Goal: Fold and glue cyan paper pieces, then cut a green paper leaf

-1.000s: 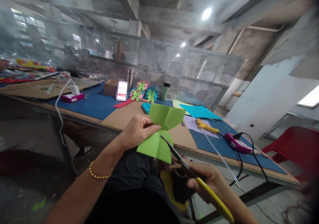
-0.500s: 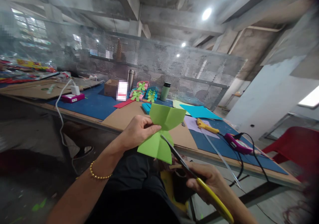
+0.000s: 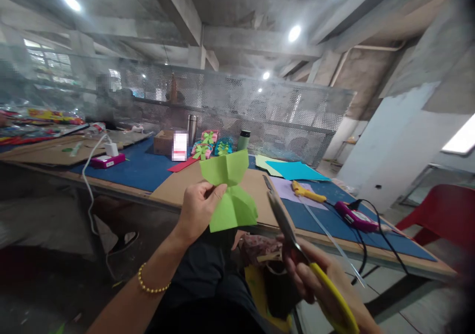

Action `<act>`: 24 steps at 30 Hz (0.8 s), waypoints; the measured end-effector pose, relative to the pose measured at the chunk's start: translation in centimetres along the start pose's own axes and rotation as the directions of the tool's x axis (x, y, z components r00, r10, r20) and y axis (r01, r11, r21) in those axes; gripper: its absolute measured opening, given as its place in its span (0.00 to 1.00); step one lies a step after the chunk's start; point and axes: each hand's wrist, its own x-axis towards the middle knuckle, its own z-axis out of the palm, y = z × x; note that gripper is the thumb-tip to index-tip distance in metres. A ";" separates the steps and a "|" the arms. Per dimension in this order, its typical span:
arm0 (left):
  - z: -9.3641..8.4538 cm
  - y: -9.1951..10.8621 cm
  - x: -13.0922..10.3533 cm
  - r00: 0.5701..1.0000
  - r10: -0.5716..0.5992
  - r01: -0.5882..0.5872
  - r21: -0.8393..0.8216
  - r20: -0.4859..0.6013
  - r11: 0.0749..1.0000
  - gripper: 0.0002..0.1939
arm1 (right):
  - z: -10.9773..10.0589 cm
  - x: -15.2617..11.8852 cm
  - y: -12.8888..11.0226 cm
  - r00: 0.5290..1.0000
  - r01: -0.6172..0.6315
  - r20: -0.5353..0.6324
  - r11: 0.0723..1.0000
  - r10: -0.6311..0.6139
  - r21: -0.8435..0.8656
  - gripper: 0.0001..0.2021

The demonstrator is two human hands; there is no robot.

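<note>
Pinched at its narrow middle, a creased light-green paper (image 3: 234, 206) with cut-in sides hangs from my left hand (image 3: 199, 208), in front of the table edge. My right hand (image 3: 309, 264) grips yellow-handled scissors (image 3: 330, 292) at the lower right. Their metal blades point up and left, apart from the paper, and look slightly blurred. Part of the scissor handles is hidden by my fingers.
Cardboard (image 3: 178, 188) covers part of the blue table (image 3: 128, 173). A yellow glue gun (image 3: 308, 191), blue sheets (image 3: 297, 170) and a purple power strip (image 3: 356, 216) lie to the right. Bow-decorated pieces (image 3: 202, 151) and a green bottle (image 3: 244, 140) stand behind.
The scissors have come away from the green paper, moving right. My left hand has turned the paper and shifted it slightly left. The view has tilted up a little.
</note>
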 end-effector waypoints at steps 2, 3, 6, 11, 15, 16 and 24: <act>0.9 -0.1 -0.8 0.999 -0.010 0.010 0.007 -0.045 1.000 0.21 | 1.5 0.8 0.6 0.984 0.124 -0.143 0.985 -0.106 0.122 0.33; 1.4 -0.1 -1.2 0.998 -0.015 0.015 0.003 -0.060 1.000 0.22 | 2.5 1.5 0.7 0.966 0.206 -0.193 0.963 -0.172 0.173 0.35; 2.3 -0.1 -2.3 0.996 -0.043 0.042 -0.016 -0.075 0.999 0.24 | 5.2 3.6 0.5 0.910 0.377 -0.304 0.865 -0.281 0.331 0.39; 2.0 -0.2 -2.6 0.952 -0.261 0.300 -0.330 0.157 0.895 0.20 | 6.6 5.1 -1.0 0.917 0.326 -0.376 0.786 -0.129 0.526 0.36; 1.9 -0.3 -3.3 0.754 -0.234 0.615 -0.533 0.614 0.581 0.19 | 5.8 4.9 -1.8 0.933 0.302 -0.350 0.723 -0.089 0.621 0.32; 2.0 -0.4 -3.6 0.701 -0.173 0.661 -0.538 0.692 0.524 0.20 | 5.6 4.9 -1.8 0.940 0.294 -0.324 0.727 -0.104 0.620 0.32; 3.3 -0.6 -7.2 0.426 0.073 0.802 -0.413 0.902 0.432 0.24 | 5.4 5.1 -1.6 0.969 0.231 -0.046 0.836 -0.241 0.498 0.32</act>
